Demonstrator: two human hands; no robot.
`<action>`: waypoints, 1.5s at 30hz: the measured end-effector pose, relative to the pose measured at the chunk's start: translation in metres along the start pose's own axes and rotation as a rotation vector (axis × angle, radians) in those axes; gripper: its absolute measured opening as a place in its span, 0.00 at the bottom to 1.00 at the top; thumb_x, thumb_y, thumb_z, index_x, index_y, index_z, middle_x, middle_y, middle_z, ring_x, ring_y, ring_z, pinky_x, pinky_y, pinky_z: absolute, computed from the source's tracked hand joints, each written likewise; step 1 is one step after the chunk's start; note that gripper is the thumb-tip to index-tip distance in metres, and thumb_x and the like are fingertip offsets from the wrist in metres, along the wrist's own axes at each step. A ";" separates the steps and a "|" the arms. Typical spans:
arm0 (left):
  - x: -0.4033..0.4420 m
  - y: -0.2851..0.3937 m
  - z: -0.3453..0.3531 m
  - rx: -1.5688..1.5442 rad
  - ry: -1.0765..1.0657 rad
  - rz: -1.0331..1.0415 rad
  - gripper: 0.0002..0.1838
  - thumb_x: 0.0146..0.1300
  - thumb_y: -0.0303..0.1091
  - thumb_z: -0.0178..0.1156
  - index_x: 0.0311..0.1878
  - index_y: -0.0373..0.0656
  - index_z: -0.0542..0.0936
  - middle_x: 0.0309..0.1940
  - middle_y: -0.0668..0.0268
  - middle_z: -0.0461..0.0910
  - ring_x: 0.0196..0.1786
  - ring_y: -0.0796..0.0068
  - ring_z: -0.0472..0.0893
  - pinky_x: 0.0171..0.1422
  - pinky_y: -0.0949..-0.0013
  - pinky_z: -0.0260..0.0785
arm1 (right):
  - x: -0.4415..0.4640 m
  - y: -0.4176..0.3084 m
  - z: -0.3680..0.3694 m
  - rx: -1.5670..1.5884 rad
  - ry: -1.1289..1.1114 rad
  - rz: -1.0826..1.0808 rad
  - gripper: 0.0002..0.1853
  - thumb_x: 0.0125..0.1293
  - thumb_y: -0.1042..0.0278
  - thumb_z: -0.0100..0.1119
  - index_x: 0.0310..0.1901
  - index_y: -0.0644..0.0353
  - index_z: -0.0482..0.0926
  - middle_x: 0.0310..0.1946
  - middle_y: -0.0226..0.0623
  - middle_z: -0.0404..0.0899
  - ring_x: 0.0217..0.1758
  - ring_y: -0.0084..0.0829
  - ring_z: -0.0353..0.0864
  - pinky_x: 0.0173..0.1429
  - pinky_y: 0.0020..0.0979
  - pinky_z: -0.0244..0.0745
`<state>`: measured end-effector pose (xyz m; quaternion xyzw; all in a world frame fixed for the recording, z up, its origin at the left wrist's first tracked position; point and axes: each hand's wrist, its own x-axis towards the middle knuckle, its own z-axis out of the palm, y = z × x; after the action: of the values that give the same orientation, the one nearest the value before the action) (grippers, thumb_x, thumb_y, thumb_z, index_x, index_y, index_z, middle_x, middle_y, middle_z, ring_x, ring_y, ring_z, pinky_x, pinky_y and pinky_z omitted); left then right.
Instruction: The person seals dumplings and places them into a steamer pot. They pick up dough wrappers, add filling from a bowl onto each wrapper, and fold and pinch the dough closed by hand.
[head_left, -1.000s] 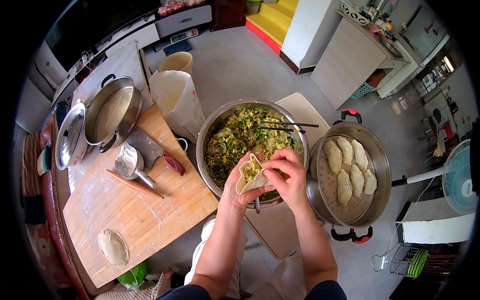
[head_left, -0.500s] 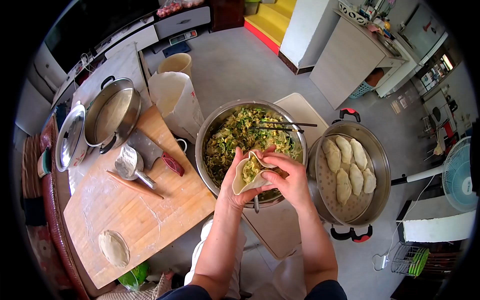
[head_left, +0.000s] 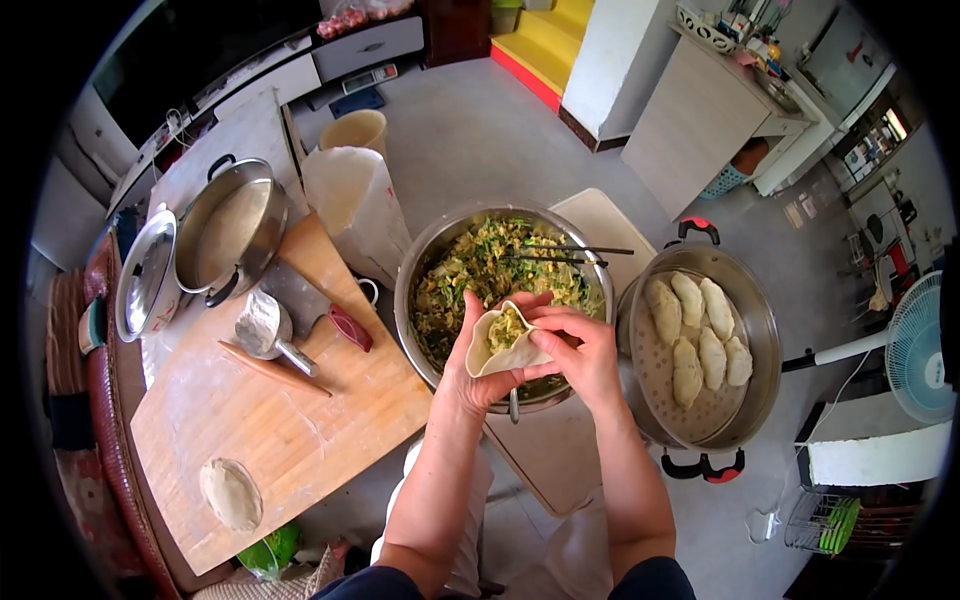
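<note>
One filled dough wrapper (head_left: pixel 489 360), partly folded, sat over the bowl (head_left: pixel 402 318), gripped in the left hand (head_left: pixel 463 384); right hand (head_left: pixel 592 368) pinched its edge, hands together. Seemingly mid-closing; open rim called for careful pinching, filling kept in.

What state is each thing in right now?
Wrapper: partly folded, open, filling showing
Left hand: cradling wrapper
Right hand: pinching its edge
Mixing bowl: uncovered
Chopsticks: resting on bowl rim
Steamer: uncovered
Dumplings: closed
Rolling pin: lying on board
Cleaver: lying flat
</note>
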<state>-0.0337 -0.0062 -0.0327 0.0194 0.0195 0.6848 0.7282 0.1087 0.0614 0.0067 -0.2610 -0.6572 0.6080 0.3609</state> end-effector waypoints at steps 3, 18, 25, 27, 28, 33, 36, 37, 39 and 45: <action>0.003 0.006 0.027 0.041 -0.008 -0.053 0.49 0.63 0.76 0.43 0.68 0.39 0.69 0.66 0.48 0.71 0.67 0.45 0.73 0.63 0.28 0.70 | 0.005 -0.011 -0.002 0.010 0.087 -0.066 0.07 0.66 0.80 0.64 0.45 0.70 0.84 0.43 0.39 0.85 0.44 0.26 0.85 0.45 0.27 0.85; 0.013 0.018 0.041 0.757 -0.153 0.162 0.50 0.47 0.23 0.78 0.73 0.48 0.62 0.67 0.60 0.70 0.68 0.61 0.72 0.63 0.54 0.78 | 0.018 -0.030 0.004 -0.200 0.201 -0.167 0.05 0.63 0.78 0.67 0.40 0.69 0.86 0.38 0.34 0.87 0.36 0.20 0.81 0.43 0.23 0.77; 0.011 0.013 -0.003 0.621 -0.099 0.093 0.47 0.44 0.19 0.78 0.70 0.40 0.65 0.67 0.58 0.72 0.68 0.63 0.73 0.71 0.59 0.71 | 0.011 0.008 0.010 -0.359 0.254 -0.218 0.06 0.59 0.81 0.67 0.39 0.70 0.85 0.41 0.40 0.86 0.41 0.29 0.85 0.46 0.26 0.79; 0.012 0.015 -0.007 0.632 -0.049 0.094 0.47 0.44 0.17 0.76 0.70 0.40 0.66 0.67 0.58 0.72 0.68 0.63 0.74 0.71 0.60 0.71 | 0.015 0.005 0.011 -0.375 0.239 -0.239 0.07 0.58 0.80 0.68 0.39 0.67 0.85 0.40 0.40 0.86 0.42 0.32 0.86 0.47 0.29 0.80; 0.012 0.014 -0.010 0.635 -0.023 0.094 0.46 0.44 0.15 0.76 0.70 0.40 0.67 0.67 0.58 0.72 0.68 0.64 0.74 0.71 0.61 0.71 | 0.017 0.004 0.011 -0.385 0.231 -0.247 0.07 0.57 0.80 0.69 0.38 0.66 0.85 0.40 0.39 0.86 0.43 0.34 0.86 0.47 0.30 0.80; 0.018 0.010 0.000 0.568 -0.004 0.115 0.40 0.47 0.14 0.74 0.66 0.42 0.71 0.60 0.64 0.76 0.61 0.69 0.78 0.62 0.68 0.77 | 0.020 0.003 0.009 -0.469 0.285 -0.323 0.07 0.56 0.81 0.68 0.37 0.65 0.85 0.39 0.38 0.85 0.42 0.36 0.85 0.46 0.32 0.80; 0.021 0.009 -0.001 0.565 -0.034 0.148 0.37 0.46 0.14 0.75 0.61 0.43 0.72 0.56 0.64 0.78 0.60 0.69 0.79 0.62 0.67 0.77 | 0.017 -0.006 0.010 -0.524 0.303 -0.350 0.07 0.55 0.83 0.68 0.37 0.65 0.85 0.40 0.37 0.85 0.43 0.33 0.83 0.50 0.31 0.78; 0.022 0.009 -0.001 0.572 -0.045 0.154 0.36 0.45 0.15 0.75 0.59 0.43 0.73 0.55 0.64 0.78 0.59 0.69 0.79 0.63 0.66 0.76 | 0.017 -0.008 0.010 -0.544 0.305 -0.360 0.08 0.55 0.84 0.67 0.37 0.66 0.85 0.40 0.37 0.84 0.44 0.32 0.82 0.53 0.31 0.77; 0.023 0.010 -0.003 0.576 -0.043 0.144 0.36 0.45 0.15 0.76 0.59 0.43 0.72 0.53 0.64 0.78 0.59 0.69 0.79 0.62 0.66 0.76 | 0.016 -0.009 0.005 -0.603 0.288 -0.357 0.08 0.55 0.80 0.69 0.38 0.63 0.86 0.45 0.35 0.83 0.51 0.34 0.79 0.55 0.33 0.75; 0.023 0.010 -0.003 0.592 -0.024 0.130 0.35 0.47 0.17 0.76 0.58 0.43 0.72 0.56 0.62 0.78 0.61 0.67 0.78 0.64 0.64 0.75 | 0.019 -0.033 0.004 -0.724 0.172 -0.469 0.14 0.51 0.76 0.71 0.42 0.55 0.88 0.61 0.34 0.75 0.66 0.45 0.66 0.67 0.44 0.65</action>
<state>-0.0419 0.0173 -0.0357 0.2401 0.2082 0.6944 0.6456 0.0971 0.0702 0.0426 -0.2641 -0.8369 0.2161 0.4281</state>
